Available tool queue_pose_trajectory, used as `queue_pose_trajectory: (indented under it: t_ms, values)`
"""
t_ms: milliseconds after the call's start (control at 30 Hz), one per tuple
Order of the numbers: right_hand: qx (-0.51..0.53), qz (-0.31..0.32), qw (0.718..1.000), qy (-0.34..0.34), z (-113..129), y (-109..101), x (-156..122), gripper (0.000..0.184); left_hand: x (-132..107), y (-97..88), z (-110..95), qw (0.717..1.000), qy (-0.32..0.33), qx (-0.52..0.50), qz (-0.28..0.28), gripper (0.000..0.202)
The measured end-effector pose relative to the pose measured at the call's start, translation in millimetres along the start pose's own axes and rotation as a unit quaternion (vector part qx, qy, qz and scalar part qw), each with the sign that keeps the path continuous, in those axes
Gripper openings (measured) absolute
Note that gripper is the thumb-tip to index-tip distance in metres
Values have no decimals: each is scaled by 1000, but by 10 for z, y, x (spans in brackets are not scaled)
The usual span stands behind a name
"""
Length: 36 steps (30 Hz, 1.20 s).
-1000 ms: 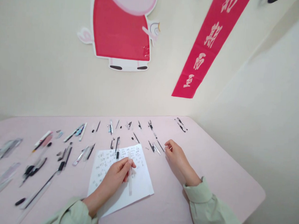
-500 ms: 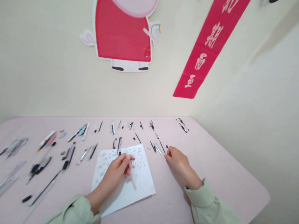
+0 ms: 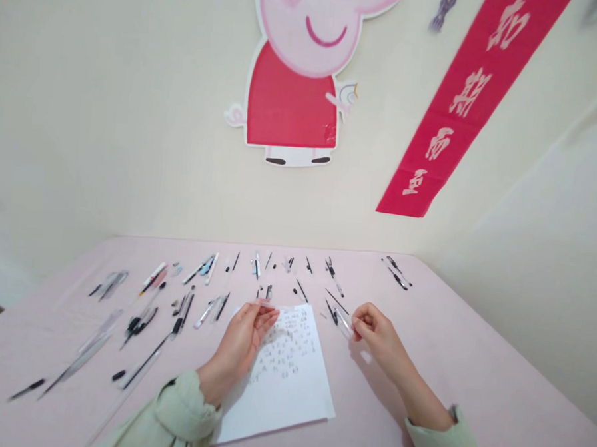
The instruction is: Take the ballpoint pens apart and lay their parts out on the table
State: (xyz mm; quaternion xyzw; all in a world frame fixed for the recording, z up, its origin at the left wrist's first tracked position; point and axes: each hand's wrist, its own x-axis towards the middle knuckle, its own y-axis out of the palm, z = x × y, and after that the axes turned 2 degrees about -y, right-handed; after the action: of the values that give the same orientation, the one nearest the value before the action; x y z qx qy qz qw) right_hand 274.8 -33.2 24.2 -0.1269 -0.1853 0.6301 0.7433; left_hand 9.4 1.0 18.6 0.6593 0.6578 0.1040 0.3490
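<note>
My left hand (image 3: 244, 337) is closed on a clear pen barrel (image 3: 266, 305), held level above the top of a white sheet of handwritten paper (image 3: 289, 393). To the right of the paper, my right hand (image 3: 380, 338) is raised a little over the table with thumb and fingers pinched. What it grips, if anything, is hidden. Just left of those fingers lie a clear pen tube (image 3: 344, 323) and a black pen cap (image 3: 331, 312). A thin dark refill (image 3: 337, 302) rests behind them.
On the pink table (image 3: 450, 385), several taken-apart pens lie in groups at the left and along the back. Two dark pens (image 3: 398, 278) are at the back right. A pale wall stands behind, with a pig cutout (image 3: 292, 110) and a red banner (image 3: 437, 144).
The view has shifted, so the table sits differently in frame. My left hand has turned the barrel from slanting down to level. A small black piece beside my right fingers no longer shows.
</note>
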Motion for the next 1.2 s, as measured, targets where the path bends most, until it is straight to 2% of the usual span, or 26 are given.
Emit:
queue_pose_trajectory:
  t_ms: [200, 367, 600, 833, 1200]
  values:
    - [75, 66, 994, -47, 202, 211, -118, 17, 65, -33, -101, 999, 18, -24, -31, 21]
    - [106, 45, 992, -54, 231, 234, -140, 17, 37, -23, -82, 1000, 5, -19, -23, 21]
    - [108, 52, 991, -65, 225, 261, -162, 17, -20, 17, -109, 1000, 2, 5, -5, 22]
    - [113, 48, 990, -69, 201, 244, -167, 17, -8, -3, -104, 1000, -9, -10, -16, 21]
    - [98, 54, 992, -50, 267, 337, -197, 15, -95, 36, -10, 999, -22, 21, 17, 15]
